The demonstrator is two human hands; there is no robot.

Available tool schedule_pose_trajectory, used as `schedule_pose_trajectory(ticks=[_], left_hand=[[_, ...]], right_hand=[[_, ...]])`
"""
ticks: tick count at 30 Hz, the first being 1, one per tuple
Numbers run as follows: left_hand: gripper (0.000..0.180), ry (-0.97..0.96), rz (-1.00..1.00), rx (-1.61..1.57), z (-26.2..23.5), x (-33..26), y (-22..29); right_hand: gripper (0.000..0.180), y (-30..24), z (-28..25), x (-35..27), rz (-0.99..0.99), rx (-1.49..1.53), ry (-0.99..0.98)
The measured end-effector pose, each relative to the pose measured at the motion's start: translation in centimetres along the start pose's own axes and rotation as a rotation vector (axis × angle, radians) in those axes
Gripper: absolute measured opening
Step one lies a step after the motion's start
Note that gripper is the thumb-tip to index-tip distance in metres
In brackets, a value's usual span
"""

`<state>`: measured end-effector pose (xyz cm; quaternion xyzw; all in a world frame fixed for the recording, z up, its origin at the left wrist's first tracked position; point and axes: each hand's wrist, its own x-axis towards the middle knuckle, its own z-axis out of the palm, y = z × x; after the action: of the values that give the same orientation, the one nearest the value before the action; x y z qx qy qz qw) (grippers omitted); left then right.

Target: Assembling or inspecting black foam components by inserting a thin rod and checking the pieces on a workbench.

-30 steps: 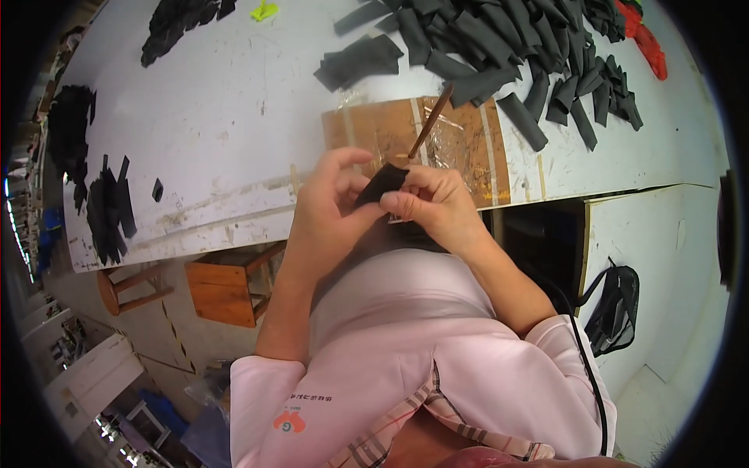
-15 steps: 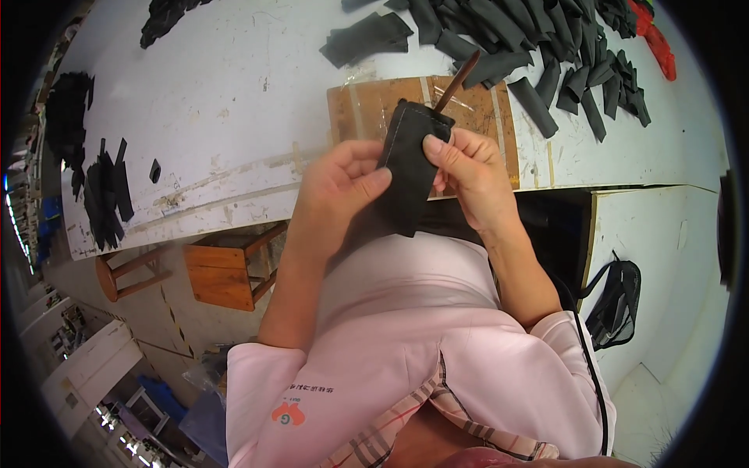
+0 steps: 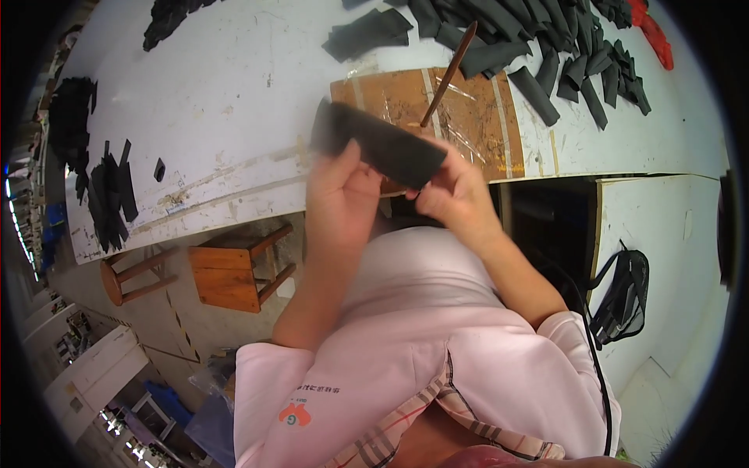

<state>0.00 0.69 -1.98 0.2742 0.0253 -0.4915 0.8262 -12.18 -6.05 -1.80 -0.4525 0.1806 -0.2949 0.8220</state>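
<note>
Between my hands is a dark, flat sewn fabric piece [image 3: 386, 147], turned nearly crosswise and smeared by motion at its left end. My left hand [image 3: 343, 191] grips it from below with the thumb on its face. At the right end, the fingers of my right hand [image 3: 460, 195] close on the lower corner. Just beyond the fabric, a slim brown pointed stick [image 3: 450, 74] lies slanted on a taped cardboard sheet [image 3: 499, 129], apart from both hands.
A heap of dark fabric pieces [image 3: 499, 58] covers the far right of the white table [image 3: 234, 101], near a red cloth [image 3: 654, 39]. More dark strips [image 3: 105, 191] lie at the left edge. Wooden stools [image 3: 226, 273] stand below left. A black bag [image 3: 624, 296] hangs at right.
The fabric piece has swung from upright to nearly crosswise, its far end now to the left. My right hand has shifted down to its corner. The stick's tip now shows on the cardboard.
</note>
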Motion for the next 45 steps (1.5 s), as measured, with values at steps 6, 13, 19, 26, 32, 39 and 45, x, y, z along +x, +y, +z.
schedule_pose_trajectory(ticks=[6,13,19,26,32,39,45], left_hand=[[0.017,-0.082,-0.127,-0.048,-0.5,-1.3,-1.6],[0.025,0.288,-0.074,0.664,-1.3,-2.3,-1.4],[0.025,0.043,0.366,1.008,1.3,-4.3,-1.6],[0.026,-0.039,0.440,1.270,2.3,-3.5,-2.1],[0.014,-0.333,0.245,1.292,1.4,-0.8,0.1],[0.007,-0.202,0.283,0.955,1.9,-1.9,-0.8],[0.009,-0.082,0.549,1.129,0.3,-1.9,-2.3]], right_hand=[[0.021,1.1,0.1,-0.7,0.068,-0.194,0.149],[0.011,-1.2,0.2,0.6,-0.155,-0.543,0.257],[0.018,-0.5,-1.6,0.5,-0.426,-1.086,0.191],[0.019,-1.4,-1.2,0.1,-0.469,-1.315,0.096],[0.016,-1.8,-1.8,-0.2,-0.281,-1.003,-0.189],[0.010,-2.1,-0.6,-1.1,0.136,-0.288,0.055],[0.008,-1.0,-1.2,-0.6,-0.207,-0.743,0.108]])
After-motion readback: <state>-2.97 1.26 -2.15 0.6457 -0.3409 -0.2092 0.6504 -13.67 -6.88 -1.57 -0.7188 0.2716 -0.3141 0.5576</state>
